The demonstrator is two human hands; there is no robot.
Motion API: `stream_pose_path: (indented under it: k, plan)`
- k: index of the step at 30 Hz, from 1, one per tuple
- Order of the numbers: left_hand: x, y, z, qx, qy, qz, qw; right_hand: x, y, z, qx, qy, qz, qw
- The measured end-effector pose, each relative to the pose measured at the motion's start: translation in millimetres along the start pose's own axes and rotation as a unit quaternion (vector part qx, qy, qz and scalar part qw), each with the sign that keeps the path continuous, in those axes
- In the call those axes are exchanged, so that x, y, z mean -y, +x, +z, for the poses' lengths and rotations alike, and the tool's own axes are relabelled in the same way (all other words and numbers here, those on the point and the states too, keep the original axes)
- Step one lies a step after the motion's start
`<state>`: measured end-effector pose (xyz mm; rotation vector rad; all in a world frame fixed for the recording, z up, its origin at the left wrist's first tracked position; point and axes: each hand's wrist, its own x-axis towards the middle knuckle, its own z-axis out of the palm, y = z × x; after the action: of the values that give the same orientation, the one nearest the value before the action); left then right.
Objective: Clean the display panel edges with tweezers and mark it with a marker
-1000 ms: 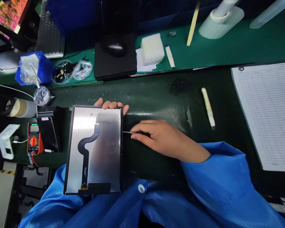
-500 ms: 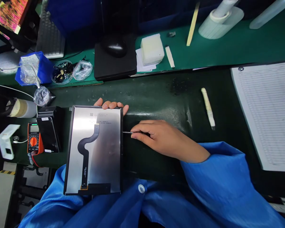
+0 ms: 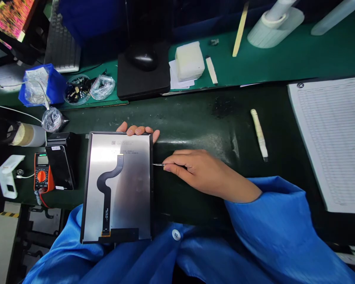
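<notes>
Noting left hand (image 3: 137, 129) grasping a display panel (image 3: 133, 189) from behind, fingers curled over its far edge; right hand (image 3: 207, 172) pinching a thin metal tool (image 3: 158, 164) at the panel's side edge

No words or numbers can be read. The back of the screen panel (image 3: 133, 189) has a small square code (image 3: 114, 142) and lines of tiny print (image 3: 124, 152), too blurred. The label (image 3: 55, 148) on the black phone (image 3: 59, 169) is also too small.

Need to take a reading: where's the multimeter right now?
In the head view, the orange multimeter sits on the bench left of centre, just left of the black handset, which lies beside the display panel.
</notes>
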<state>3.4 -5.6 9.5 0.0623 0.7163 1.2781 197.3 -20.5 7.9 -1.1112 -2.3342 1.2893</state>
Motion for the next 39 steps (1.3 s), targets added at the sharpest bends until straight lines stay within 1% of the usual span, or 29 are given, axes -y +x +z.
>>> stream_pose_path:
  k: [4,6,10,12,16,18,22,25,32,36,39]
  plan:
    - [0.0,-0.9,0.1,0.023,-0.049,-0.016,0.998,2.6,-0.8,-0.2,0.002,0.031,0.038,0.999]
    - [-0.1,-0.9,0.9,0.021,-0.053,-0.018,0.998,3.3,-0.5,-0.1,0.002,0.034,0.051,0.998]
    - [-0.3,0.0,1.3,0.005,-0.046,-0.02,0.999,1.6,1.3,0.3,0.002,0.007,0.01,1.0]
    - [-0.1,0.8,-0.3,0.009,-0.056,-0.023,0.998,0.7,1.7,0.5,0.005,0.002,0.002,1.0]
    - [0.7,2.2,-4.1,0.028,-0.074,-0.032,0.996,0.7,0.5,1.2,0.005,0.024,0.02,0.999]
    - [1.1,2.9,-4.4,0.02,-0.065,-0.027,0.997,0.5,0.0,1.8,0.0,0.036,0.035,0.999]
    - [0.9,4.0,-2.8,-0.003,-0.028,-0.011,1.0,-1.5,0.6,2.1,-0.003,0.008,0.003,1.0]
    - [0.2,4.4,-2.3,-0.006,-0.03,-0.014,0.999,-2.0,1.0,1.2,0.008,-0.003,-0.004,1.0]
    - [0.9,4.8,-4.0,-0.008,-0.03,-0.005,1.0,-0.4,1.0,1.9,0.01,0.03,0.036,0.999]
    - [0.4,5.6,-5.0,-0.009,-0.035,-0.012,0.999,-1.9,1.6,2.3,0.013,-0.001,-0.002,1.0]
    - [-0.1,6.2,-5.4,-0.017,-0.026,-0.009,0.999,-1.6,0.9,1.7,0.014,-0.001,-0.004,1.0]
